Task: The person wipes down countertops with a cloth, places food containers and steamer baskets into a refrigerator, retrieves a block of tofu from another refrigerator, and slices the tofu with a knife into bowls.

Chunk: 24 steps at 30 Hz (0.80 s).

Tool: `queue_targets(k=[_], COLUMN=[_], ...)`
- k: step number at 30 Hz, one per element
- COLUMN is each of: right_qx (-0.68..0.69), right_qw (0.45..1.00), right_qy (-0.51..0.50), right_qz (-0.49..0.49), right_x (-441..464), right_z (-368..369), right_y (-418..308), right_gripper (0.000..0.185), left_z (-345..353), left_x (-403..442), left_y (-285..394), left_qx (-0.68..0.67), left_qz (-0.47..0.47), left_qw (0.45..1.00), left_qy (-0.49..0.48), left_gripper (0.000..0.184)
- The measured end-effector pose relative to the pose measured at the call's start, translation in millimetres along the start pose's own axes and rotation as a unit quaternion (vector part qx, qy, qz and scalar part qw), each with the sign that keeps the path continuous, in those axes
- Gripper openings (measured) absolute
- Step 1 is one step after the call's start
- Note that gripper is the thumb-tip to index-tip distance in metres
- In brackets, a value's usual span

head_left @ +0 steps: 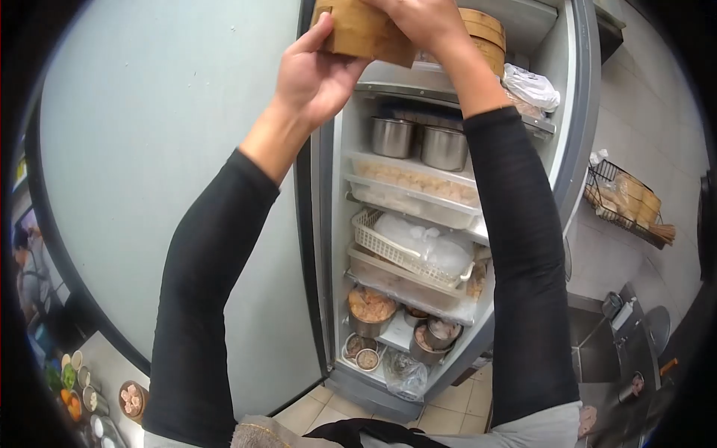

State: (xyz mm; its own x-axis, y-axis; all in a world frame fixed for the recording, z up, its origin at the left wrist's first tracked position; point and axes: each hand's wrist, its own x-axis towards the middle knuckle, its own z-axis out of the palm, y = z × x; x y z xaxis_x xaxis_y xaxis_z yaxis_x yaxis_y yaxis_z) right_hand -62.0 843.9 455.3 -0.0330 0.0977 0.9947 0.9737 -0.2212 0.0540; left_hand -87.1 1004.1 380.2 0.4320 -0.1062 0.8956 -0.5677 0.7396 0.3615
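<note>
Raised at the top of the head view is a bamboo steamer [362, 30], partly cut off by the upper edge. My left hand [317, 75] supports it from below and the left, thumb against its side. From the right, my right hand [427, 24] grips the same steamer; its fingertips are out of frame. Behind my right wrist, stacked bamboo steamers [489, 37] stand on the top shelf of an open upright fridge [337, 246]. A white plastic bag [532, 86] lies on that shelf beside my right forearm.
Lower shelves hold steel pots [392, 138], a clear food tub [414, 196], a white basket [407, 250] with a bag, and bowls of food [371, 310]. A broad grey door panel [172, 119] fills the left. A wire rack [627, 198] hangs on the right wall; a person [33, 276] is far left.
</note>
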Motion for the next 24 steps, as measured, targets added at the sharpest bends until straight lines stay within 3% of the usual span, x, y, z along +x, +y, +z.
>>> queue_targets(k=[2, 5, 8, 9, 13, 16, 19, 22, 24], right_qx=[-0.087, -0.075, -0.198, -0.186, -0.138, -0.194, -0.264, -0.298, -0.325], right_qw=[0.995, 0.994, 0.975, 0.979, 0.986, 0.978, 0.96, 0.954, 0.945], right_qy=[-0.005, 0.036, 0.021, 0.012, 0.079, 0.073, 0.076, 0.018, 0.005], right_qz=[0.057, 0.072, 0.103, 0.087, -0.041, -0.03, -0.043, 0.007, 0.025], right_x=[17, 35, 44, 40, 37, 36, 28, 19, 11], right_z=[7, 31, 45, 44, 60, 63, 86, 95, 95], right_y=[19, 51, 40, 34, 52, 63, 110, 127, 129], right_gripper=[0.116, 0.102, 0.098, 0.096, 0.09, 0.098, 0.108, 0.085, 0.074], left_z=[-2, -47, -59, -61, -72, -57, -82, -83, -82], left_x=[30, 64, 78, 77, 73, 65, 71, 67, 57], left_y=[-15, -13, -3, 5, 1, -14, -24, -40, -44], left_qx=[0.017, -0.046, -0.02, -0.002, -0.071, 0.024, 0.08, 0.292, 0.319], left_qz=[-0.001, -0.05, -0.063, -0.103, -0.082, -0.04, -0.097, -0.172, -0.214], left_qw=[0.998, 0.995, 0.998, 0.994, 0.989, 0.998, 0.987, 0.926, 0.893], left_qy=[0.057, -0.067, -0.02, -0.04, -0.101, 0.029, 0.103, 0.165, 0.234], left_gripper=[0.047, 0.047, 0.051, 0.052, 0.048, 0.047, 0.045, 0.049, 0.045])
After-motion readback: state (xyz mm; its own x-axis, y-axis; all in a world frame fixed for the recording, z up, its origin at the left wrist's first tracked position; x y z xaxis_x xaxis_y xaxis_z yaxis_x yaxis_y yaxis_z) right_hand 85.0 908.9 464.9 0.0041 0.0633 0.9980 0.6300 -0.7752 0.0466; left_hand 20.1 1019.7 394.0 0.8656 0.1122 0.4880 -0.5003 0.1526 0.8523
